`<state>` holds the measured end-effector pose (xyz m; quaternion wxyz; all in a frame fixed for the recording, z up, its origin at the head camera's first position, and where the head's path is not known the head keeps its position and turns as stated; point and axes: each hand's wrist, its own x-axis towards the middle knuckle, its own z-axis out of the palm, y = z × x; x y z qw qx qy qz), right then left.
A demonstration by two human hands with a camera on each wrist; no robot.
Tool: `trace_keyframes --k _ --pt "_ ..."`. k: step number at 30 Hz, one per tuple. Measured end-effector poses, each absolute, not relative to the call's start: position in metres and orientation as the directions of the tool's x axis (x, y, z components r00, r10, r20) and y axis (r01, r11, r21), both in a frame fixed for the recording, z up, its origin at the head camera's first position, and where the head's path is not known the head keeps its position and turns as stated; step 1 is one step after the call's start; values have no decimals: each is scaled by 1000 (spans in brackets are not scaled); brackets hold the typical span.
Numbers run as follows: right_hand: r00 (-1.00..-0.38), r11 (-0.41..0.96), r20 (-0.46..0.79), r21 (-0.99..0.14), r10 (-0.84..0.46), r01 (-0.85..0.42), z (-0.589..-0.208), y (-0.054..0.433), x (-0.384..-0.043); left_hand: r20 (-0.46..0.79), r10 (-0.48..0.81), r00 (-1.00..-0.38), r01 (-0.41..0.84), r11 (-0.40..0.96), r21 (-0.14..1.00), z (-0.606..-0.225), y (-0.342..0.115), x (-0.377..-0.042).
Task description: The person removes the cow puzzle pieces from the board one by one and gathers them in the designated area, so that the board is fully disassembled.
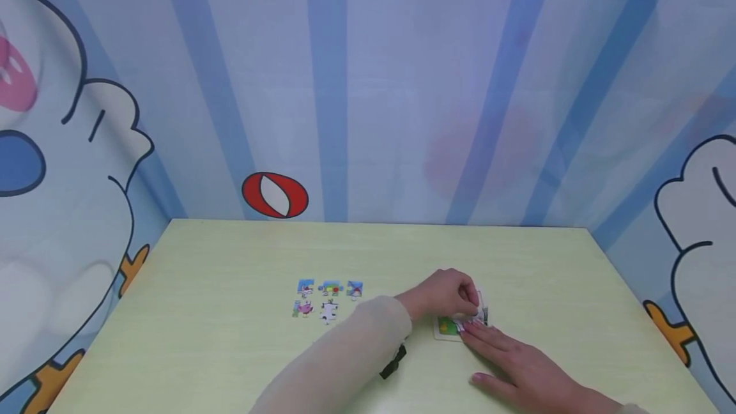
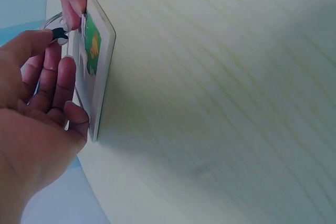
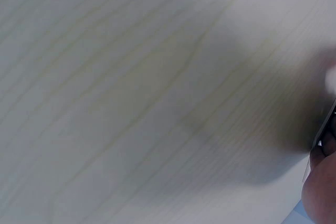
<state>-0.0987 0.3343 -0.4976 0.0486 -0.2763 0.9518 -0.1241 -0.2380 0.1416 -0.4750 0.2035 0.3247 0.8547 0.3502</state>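
My left hand (image 1: 443, 292) hovers over a small white-rimmed puzzle tray (image 1: 439, 337), its thumb and forefinger pinching a dark-and-white puzzle piece (image 2: 60, 36), seen in the left wrist view. The remaining fingers curl loosely beside the tray's edge. Inside the tray lies a green picture part (image 2: 92, 45) with a yellow figure. My right hand (image 1: 520, 363) stretches its fingers onto the near right of the tray, fingertips touching the pieces there, thumb apart over the table. Much of the tray is hidden behind both hands.
Left of the left forearm, loose puzzle pieces lie in two rows on the pale wooden table (image 1: 230, 337), among them a pink-figure piece (image 1: 305, 308) and a mostly white piece (image 1: 329, 312). A blue striped cloth backdrop (image 1: 391, 82) rises behind the table's far edge.
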Motion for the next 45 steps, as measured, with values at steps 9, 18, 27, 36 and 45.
trace_keyframes --k 9,18,27,36,45 --pt "-848 823 -33 -263 -529 -503 -497 332 -99 -94 666 -740 412 560 718 -468 134 -241" --pt "-865 846 -83 -274 -495 -458 -495 331 -99 -108 665 -739 387 549 741 -454 114 -248" --pt "-867 851 -92 -264 -491 -454 -493 329 -99 -84 662 -744 401 545 736 -443 87 -257" --pt "-873 865 -146 -285 -466 -414 -493 327 -101 -83 651 -754 381 537 753 -439 52 -259" --pt "-871 862 -132 -274 -473 -426 -492 326 -100 -91 646 -758 374 544 751 -436 10 -260"
